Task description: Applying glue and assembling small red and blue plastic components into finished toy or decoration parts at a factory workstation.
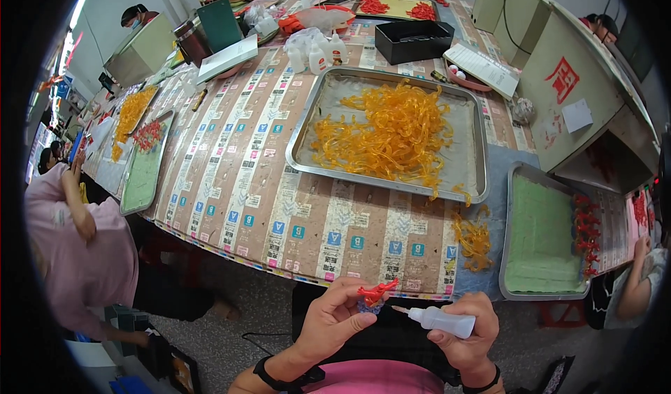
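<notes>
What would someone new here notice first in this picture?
Most likely the heap of glossy orange pieces, piled in a metal tray on the patterned table. Next, near the lower edge, the left hand holds a small red piece, and the right hand points a white squeeze bottle toward it.

Beyond the small red figure [376, 293] in my left hand [333, 318] and the white plastic bottle [451, 323] in my right hand [477, 337], orange strands [402, 128] lie in a silver metal tray [465, 125]. Behind it stands a black rectangular box [423, 49]; to my right, a green-lined tray [542, 226].
</notes>
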Demonstrator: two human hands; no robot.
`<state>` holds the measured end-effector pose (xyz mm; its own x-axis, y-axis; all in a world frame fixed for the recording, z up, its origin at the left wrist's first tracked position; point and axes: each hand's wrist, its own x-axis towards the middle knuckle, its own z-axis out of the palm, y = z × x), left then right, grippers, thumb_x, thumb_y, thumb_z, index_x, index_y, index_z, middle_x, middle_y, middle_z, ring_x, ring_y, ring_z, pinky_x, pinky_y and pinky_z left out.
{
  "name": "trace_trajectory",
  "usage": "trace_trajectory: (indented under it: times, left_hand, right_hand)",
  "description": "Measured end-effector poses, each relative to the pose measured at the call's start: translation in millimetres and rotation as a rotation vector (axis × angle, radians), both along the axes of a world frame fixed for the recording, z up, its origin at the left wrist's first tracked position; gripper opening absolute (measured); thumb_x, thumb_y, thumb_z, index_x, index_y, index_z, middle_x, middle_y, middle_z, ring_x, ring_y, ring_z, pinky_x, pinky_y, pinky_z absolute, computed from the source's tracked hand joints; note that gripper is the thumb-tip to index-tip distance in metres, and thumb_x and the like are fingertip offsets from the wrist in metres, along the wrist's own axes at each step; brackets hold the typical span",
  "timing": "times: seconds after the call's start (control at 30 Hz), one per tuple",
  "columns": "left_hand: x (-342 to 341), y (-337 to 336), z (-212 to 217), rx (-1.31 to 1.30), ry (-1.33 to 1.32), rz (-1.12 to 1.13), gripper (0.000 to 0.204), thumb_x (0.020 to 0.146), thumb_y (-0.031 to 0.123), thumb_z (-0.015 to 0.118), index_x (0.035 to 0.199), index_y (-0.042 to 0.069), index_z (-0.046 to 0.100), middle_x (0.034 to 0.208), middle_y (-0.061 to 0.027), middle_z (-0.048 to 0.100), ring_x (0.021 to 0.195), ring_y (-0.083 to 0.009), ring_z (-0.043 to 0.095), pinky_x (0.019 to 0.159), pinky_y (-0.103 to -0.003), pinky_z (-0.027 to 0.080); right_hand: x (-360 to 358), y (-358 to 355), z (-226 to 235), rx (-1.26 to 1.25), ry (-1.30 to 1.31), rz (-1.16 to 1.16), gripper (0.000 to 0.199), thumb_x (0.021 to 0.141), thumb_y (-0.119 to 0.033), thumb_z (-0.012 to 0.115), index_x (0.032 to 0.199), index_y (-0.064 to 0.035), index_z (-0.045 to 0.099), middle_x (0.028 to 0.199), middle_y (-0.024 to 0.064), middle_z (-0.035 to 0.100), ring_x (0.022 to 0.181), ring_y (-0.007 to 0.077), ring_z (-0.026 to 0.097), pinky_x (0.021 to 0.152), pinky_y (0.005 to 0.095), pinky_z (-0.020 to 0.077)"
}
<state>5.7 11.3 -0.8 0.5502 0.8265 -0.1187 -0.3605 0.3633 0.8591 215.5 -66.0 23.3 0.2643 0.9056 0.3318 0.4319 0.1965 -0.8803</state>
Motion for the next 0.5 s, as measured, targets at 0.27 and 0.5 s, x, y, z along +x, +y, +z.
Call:
trace_trajectory:
  times: [0.27, 0.5]
  left_hand:
    - [-0.2, 0.1, -0.2, 0.012, 0.005, -0.012, 0.036, 0.085, -0.004, 0.062, 0.12, -0.003, 0.054, 0.121, -0.0077, 0.045, 0.117, -0.0192, 0.052, 0.102, -0.032, 0.041]
    - [-1.8, -0.4, -2.7, 0.004, 0.01, -0.014, 0.035, 0.086, -0.002, 0.063, 0.12, -0.003, 0.054, 0.121, -0.0082, 0.047, 0.116, -0.0197, 0.053, 0.102, -0.033, 0.041]
  right_hand:
    - [1.7, 0.0, -4.1, 0.013, -0.031, 0.005, 0.043, 0.069, -0.035, 0.083, 0.088, -0.0051, 0.06, 0.072, 0.0041, 0.054, 0.063, 0.0153, 0.049, 0.058, 0.0284, 0.0376]
    - [-0.2, 0.7, -2.1, 0.008, -0.007, 0.002, 0.042, 0.069, -0.035, 0.083, 0.088, -0.0054, 0.059, 0.073, 0.004, 0.054, 0.062, 0.0141, 0.049, 0.057, 0.0276, 0.0373]
